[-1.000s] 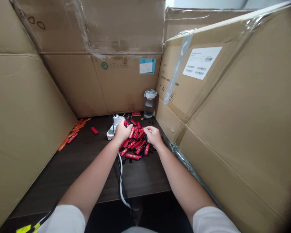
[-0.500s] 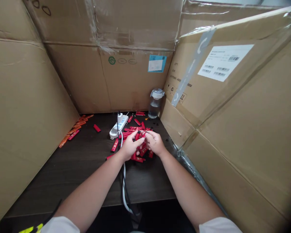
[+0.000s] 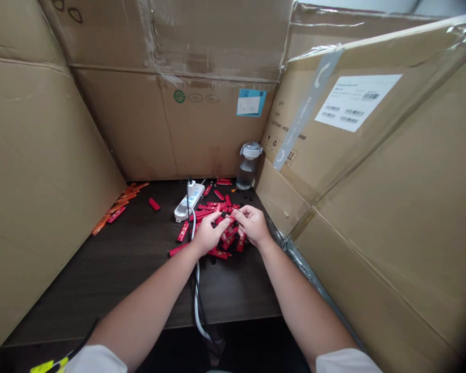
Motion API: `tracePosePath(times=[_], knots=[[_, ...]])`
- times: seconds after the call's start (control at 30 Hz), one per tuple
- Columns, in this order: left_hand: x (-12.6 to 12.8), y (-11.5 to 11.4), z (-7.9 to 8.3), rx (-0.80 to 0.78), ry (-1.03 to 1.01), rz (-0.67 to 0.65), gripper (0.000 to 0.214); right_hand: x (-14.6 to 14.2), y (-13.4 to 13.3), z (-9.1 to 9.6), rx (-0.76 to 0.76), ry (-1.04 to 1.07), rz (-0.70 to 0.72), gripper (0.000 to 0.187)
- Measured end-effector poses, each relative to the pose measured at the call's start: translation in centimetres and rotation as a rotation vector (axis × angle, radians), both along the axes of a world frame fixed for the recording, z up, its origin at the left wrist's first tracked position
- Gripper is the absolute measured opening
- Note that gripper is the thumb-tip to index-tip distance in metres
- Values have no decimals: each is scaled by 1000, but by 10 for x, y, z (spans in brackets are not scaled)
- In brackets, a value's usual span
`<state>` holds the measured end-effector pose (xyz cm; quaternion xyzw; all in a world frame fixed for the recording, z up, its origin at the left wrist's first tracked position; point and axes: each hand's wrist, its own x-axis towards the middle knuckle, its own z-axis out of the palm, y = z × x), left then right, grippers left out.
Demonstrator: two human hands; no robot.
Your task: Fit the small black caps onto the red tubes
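Note:
Over a heap of small, flat red pieces, several with pale print, both hands work close together. My left hand is closed around a small red piece with a black end, which points away from me. Just to its right, my right hand pinches thumb and fingertips at something small and reddish beside that black end. Its exact shape is hidden by the fingers. More red pieces lie under and in front of the hands.
A white power strip with a plug and cables stands left of the heap. A water bottle is at the back right corner. Orange strips lie along the left cardboard wall. Cardboard also encloses the back and right.
My right hand has shifted slightly right and turned, its fingers now lifted more. The black end of the piece in my left hand shows more plainly.

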<state>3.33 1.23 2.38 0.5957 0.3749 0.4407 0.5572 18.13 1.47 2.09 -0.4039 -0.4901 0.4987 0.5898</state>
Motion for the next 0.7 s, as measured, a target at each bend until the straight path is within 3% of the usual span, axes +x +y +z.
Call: tracePosePath(times=[0.07,0.17,0.37,0.47,0.57,0.7], knots=[[2,2,-3,201,103,116,26,0,1,-1,-15,-112,3,37],[2,3,-4,331,138,137,20,0,-1,-1,-7,-228,77,35],[-1,3,-3,160,-24,85,22,1,-3,-2,55,-180,227,28],[-1,2,-3,158,-1,90,25,1,-4,-4,123,-332,127,23],[0,0,-2,275,98,132,26,1,-4,-5,271,-553,-1,19],[1,-3,-6,411,177,145,28,2,-3,-7,388,-698,-30,20]])
